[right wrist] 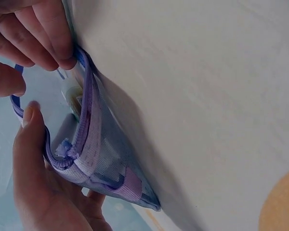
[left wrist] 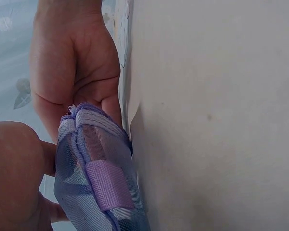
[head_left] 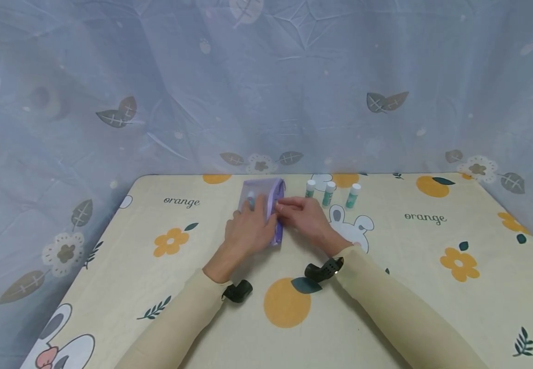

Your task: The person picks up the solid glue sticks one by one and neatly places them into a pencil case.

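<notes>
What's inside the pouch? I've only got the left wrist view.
Observer: One small pale item, seen from the right wrist; can't tell exactly what.
Engineer: Pouch open or closed?
Observer: Open. The right wrist view shows the pouch with its purple rim spread apart.
Engineer: Anything else on the table?
Observer: Yes. Head view shows three white-capped tubes on the table, right of the pouch.

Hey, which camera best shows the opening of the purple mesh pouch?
The right wrist view: it looks into the purple mesh pouch through its spread rim. The left wrist view shows the pouch's end and tab, not inside; the head view shows it from above, partly behind the left hand, rim unclear.
</notes>
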Demonstrator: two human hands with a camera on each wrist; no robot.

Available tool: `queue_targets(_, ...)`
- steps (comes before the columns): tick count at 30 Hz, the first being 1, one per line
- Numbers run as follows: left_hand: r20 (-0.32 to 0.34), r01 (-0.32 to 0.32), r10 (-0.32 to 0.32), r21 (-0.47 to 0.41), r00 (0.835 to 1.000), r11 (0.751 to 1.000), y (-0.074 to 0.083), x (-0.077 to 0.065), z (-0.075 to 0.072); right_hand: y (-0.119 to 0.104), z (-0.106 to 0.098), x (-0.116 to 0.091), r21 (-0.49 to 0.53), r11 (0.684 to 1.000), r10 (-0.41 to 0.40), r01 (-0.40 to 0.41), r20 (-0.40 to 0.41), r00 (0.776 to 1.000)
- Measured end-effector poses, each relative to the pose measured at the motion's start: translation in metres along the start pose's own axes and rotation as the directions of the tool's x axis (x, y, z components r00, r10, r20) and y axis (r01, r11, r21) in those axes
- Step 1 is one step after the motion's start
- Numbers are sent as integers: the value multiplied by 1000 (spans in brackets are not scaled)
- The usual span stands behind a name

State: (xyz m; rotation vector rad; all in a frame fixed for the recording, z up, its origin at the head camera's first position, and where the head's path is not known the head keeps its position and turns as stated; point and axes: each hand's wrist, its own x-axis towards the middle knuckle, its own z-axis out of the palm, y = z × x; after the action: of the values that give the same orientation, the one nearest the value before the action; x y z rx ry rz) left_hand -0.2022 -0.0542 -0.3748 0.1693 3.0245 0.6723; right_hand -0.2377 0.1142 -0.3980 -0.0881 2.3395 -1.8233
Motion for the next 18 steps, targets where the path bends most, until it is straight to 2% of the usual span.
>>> queue_targets(12,5,-4,4,2,1000,1000,0,-1,-2,-5,-10,-8,21,996,-87,86,15,996)
queue_targets(18,9,0,0,13,1000,1000,0,-1,-2,-7,-11,-11,-64,988,-143,144,18,990)
